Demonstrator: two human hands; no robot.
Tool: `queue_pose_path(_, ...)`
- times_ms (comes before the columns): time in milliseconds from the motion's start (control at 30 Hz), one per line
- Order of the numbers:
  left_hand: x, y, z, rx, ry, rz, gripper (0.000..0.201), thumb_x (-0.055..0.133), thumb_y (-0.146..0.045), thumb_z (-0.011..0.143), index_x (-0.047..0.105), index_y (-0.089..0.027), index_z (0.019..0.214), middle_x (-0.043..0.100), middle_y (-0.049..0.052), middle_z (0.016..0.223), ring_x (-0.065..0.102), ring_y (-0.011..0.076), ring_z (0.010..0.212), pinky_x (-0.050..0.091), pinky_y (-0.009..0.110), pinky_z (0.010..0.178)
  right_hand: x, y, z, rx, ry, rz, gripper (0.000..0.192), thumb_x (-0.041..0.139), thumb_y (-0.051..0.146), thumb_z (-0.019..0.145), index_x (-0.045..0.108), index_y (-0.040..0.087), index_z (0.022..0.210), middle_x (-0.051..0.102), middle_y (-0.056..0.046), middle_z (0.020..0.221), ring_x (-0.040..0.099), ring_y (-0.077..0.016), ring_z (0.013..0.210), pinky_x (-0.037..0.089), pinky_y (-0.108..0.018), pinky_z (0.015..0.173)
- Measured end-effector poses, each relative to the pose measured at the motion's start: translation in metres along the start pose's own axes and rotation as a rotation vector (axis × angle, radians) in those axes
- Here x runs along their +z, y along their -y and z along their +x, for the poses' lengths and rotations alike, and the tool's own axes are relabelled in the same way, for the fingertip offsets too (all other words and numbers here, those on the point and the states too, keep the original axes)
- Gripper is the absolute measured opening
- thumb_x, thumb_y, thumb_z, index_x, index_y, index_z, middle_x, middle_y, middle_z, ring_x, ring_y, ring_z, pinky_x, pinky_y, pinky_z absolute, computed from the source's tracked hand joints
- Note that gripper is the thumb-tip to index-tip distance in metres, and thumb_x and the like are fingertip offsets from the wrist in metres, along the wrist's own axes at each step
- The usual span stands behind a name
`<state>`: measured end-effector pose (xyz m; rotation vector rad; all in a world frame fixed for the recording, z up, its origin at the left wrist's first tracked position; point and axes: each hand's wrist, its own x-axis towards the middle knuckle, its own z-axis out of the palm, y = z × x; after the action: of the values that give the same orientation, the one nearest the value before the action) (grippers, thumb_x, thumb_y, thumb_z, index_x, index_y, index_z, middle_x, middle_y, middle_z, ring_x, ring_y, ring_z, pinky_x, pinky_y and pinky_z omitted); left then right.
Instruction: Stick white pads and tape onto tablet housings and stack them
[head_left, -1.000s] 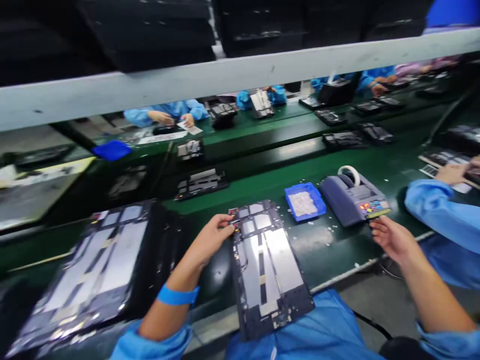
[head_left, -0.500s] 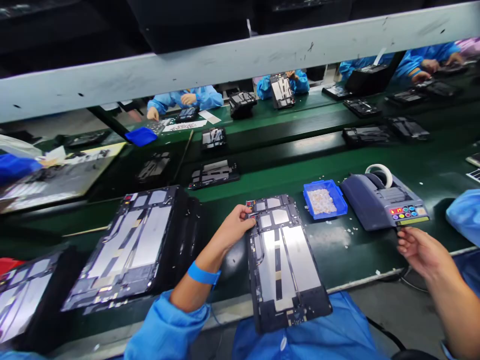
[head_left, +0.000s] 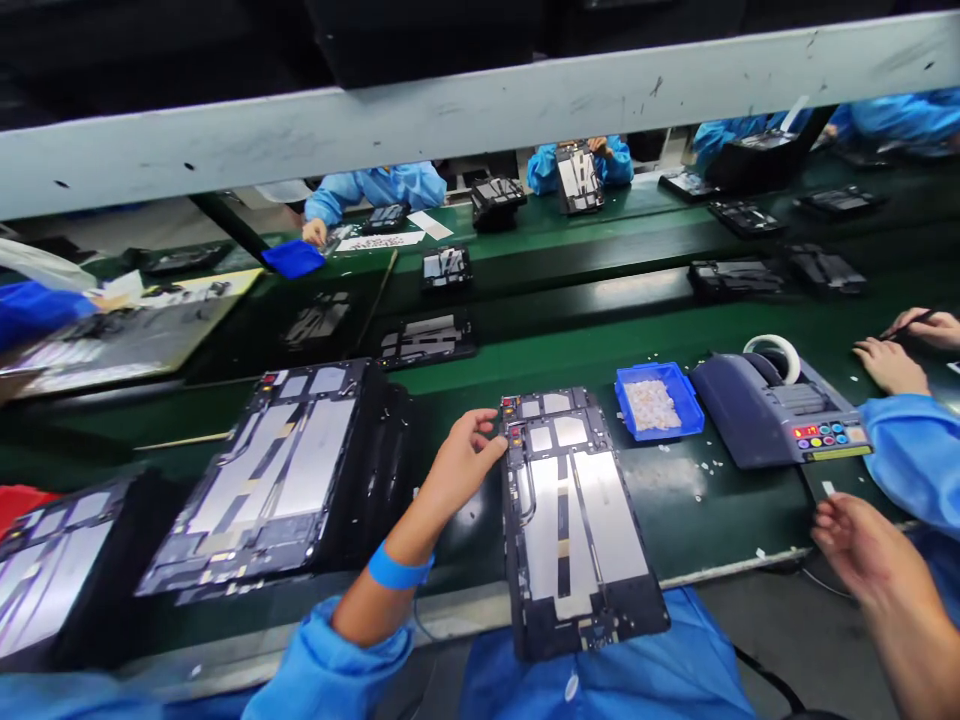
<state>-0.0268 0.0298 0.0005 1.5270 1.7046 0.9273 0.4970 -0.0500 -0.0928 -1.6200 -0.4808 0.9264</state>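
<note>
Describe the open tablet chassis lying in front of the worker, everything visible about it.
The tablet chassis is a dark, flat rectangular frame lying face-up, long axis running away from the person, near end overhanging the green bench edge above the blue-clad lap. Two large silvery plates fill its middle, split by a dark strip; smaller silvery patches and tiny red parts sit at the far end. The left hand touches its far-left corner.

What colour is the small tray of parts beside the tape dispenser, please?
Blue; the small plastic tray shows best in the head view.

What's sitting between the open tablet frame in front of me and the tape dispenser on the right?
In the head view, a blue tray of small white pieces sits between the tablet frame and the tape dispenser, with white scraps scattered on the green belt.
</note>
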Motion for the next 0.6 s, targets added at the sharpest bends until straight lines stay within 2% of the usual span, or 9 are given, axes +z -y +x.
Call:
queue_pose_path(67,-0.004,-0.004,-0.014,0.079,-0.124,0.039,0.031,0.063,-0.032,0.085,0.067,-0.019,0.113,0.065,0.006,0.104,0.061,0.0179,0.083,0.050,0.033,0.077,0.012,0.013,-0.030,0.049,0.093,-0.008,0.029,0.085,0.038,0.064,0.066,0.021,0.079,0.063,-0.001,0.068,0.053,-0.0119,0.051,0.041,-0.021,0.040)
queue_pose_path(133,-0.007,-0.017,-0.028,0.162,-0.160,0.045,0.022,0.059,-0.031,0.089,0.071,-0.021,0.104,0.067,0.005,0.098,0.061,0.0184,0.083,0.050,0.032,0.076,0.043,0.036,-0.067,-0.022,0.273,-0.075,0.032,0.085,0.044,0.072,0.069,0.021,0.086,0.066,-0.002,0.073,0.054,-0.0116,0.053,0.043,-0.021,0.044)
queue_pose_path(200,-0.007,-0.035,-0.039,0.196,-0.108,-0.018,0.018,0.060,-0.030,0.089,0.073,-0.021,0.099,0.069,0.004,0.092,0.061,0.0184,0.082,0.050,0.031,0.076,0.094,0.062,-0.103,-0.134,0.497,-0.156,0.031,0.081,0.047,0.080,0.069,0.019,0.085,0.067,-0.002,0.074,0.056,-0.0117,0.056,0.044,-0.022,0.049)
queue_pose_path(300,0.000,-0.058,-0.051,0.103,0.054,-0.260,0.024,0.067,-0.026,0.083,0.072,-0.021,0.106,0.071,0.004,0.093,0.061,0.0166,0.078,0.050,0.030,0.073,0.184,0.093,-0.144,-0.283,0.783,-0.189,0.027,0.071,0.044,0.089,0.068,0.018,0.082,0.064,0.000,0.067,0.056,-0.0116,0.058,0.044,-0.022,0.055)
queue_pose_path(400,0.015,-0.066,-0.054,-0.019,0.160,-0.602,0.034,0.075,-0.025,0.076,0.069,-0.020,0.109,0.071,0.005,0.099,0.061,0.0150,0.078,0.050,0.027,0.072,0.251,0.101,-0.169,-0.345,0.927,-0.138,0.024,0.066,0.040,0.090,0.066,0.018,0.081,0.061,0.003,0.061,0.053,-0.0107,0.054,0.042,-0.022,0.054)
queue_pose_path(500,0.027,-0.062,-0.050,-0.080,0.100,-0.840,0.029,0.078,-0.030,0.077,0.067,-0.018,0.101,0.067,0.003,0.089,0.059,0.0130,0.074,0.047,0.024,0.068,0.281,0.094,-0.183,-0.352,0.967,-0.115,0.023,0.063,0.039,0.092,0.065,0.018,0.082,0.059,0.004,0.061,0.052,-0.0103,0.053,0.039,-0.021,0.052)
queue_pose_path(600,0.029,-0.053,-0.043,-0.114,0.030,-0.874,0.019,0.073,-0.034,0.082,0.064,-0.018,0.087,0.061,-0.001,0.076,0.052,0.0112,0.065,0.043,0.024,0.063,0.287,0.087,-0.185,-0.390,1.029,-0.166,0.024,0.060,0.039,0.095,0.066,0.018,0.084,0.062,0.003,0.064,0.053,-0.0108,0.055,0.040,-0.022,0.053)
